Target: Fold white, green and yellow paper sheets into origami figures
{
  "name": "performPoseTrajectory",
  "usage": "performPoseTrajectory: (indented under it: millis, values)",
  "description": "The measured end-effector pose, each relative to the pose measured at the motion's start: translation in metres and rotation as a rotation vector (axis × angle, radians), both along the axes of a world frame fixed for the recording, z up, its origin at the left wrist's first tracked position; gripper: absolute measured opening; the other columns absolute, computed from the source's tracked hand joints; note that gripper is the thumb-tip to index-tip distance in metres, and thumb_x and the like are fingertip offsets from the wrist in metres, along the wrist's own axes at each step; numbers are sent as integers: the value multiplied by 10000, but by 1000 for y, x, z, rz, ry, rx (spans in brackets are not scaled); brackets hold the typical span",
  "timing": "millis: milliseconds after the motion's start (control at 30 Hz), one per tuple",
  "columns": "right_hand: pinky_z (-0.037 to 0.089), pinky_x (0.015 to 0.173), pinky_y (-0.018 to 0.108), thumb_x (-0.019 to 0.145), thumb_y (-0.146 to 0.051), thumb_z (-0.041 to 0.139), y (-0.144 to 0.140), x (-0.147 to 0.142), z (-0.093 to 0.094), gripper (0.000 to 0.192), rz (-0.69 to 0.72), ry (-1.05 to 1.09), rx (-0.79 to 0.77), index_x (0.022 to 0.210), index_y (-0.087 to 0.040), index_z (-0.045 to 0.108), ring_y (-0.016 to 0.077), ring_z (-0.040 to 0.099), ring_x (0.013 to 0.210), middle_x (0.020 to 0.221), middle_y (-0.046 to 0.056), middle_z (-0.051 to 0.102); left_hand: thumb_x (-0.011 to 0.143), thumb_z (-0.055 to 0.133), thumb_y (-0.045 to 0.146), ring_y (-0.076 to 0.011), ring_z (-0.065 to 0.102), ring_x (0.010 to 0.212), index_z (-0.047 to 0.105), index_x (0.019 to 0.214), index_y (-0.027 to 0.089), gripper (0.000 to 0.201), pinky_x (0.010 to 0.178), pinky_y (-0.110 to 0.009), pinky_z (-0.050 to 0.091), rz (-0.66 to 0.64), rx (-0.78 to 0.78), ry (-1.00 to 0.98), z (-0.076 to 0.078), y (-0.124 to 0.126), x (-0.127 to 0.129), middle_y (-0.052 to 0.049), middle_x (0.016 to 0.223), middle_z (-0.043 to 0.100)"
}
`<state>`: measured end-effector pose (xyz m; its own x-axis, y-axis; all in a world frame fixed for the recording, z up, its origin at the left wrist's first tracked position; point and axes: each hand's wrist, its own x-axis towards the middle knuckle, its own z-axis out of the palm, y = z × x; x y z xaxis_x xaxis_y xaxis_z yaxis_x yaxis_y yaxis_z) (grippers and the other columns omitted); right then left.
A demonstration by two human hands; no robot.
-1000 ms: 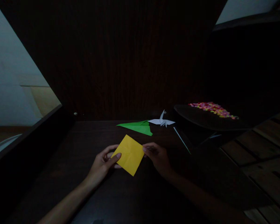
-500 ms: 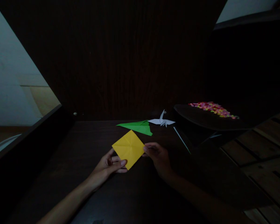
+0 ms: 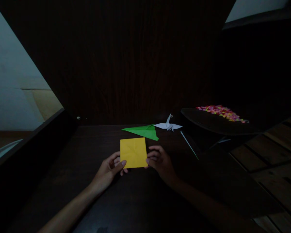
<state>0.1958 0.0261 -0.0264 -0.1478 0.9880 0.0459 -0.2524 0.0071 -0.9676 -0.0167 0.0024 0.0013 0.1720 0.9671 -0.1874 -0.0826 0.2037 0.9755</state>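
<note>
Head view: left hand (image 3: 108, 171) and right hand (image 3: 161, 161) pinch the yellow paper (image 3: 133, 152) by its 2 near corners; green paper (image 3: 143, 131) lies just behind it.

You had nothing to read here: no text, label, brand, number or sign showed on the yellow paper square (image 3: 133, 152), the green folded paper (image 3: 143, 131), the white paper crane (image 3: 168, 126) or the dark bench (image 3: 92, 142).
</note>
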Motion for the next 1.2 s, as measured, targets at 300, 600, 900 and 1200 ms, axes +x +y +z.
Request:
performPoseTrajectory:
  millis: [300,600,900,1200]
  values:
    - [610,547,328,674,-314,766,6,4,3,482,1,14,15,1080,-232,519,190,689,682,833,-1,656,786,667,402,-129,522,598,614,1245,174,516,533,-229,418,16,38,122,-4,2,-10,-34,775,652]
    - [577,567,343,700,-354,747,3,9,5,275,149,-107,70,915,-189,693,198,688,548,590,-13,670,747,700,405,-148,526,581,562,1305,156,626,556,-254,437,96,39,134,3,1,-9,-20,692,670]
    - [561,569,331,675,-362,770,5,12,9,274,164,-83,60,884,-190,723,200,689,541,579,-11,668,733,711,322,-257,625,922,781,921,203,233,769,-289,477,180,163,171,5,3,-13,-77,1018,714]
    - [571,587,358,694,-378,756,7,15,4,265,183,-63,33,883,-195,729,206,689,560,646,19,706,654,674,196,-202,612,733,765,941,181,301,648,-285,477,110,95,-102,-1,-2,-17,-75,1008,706]
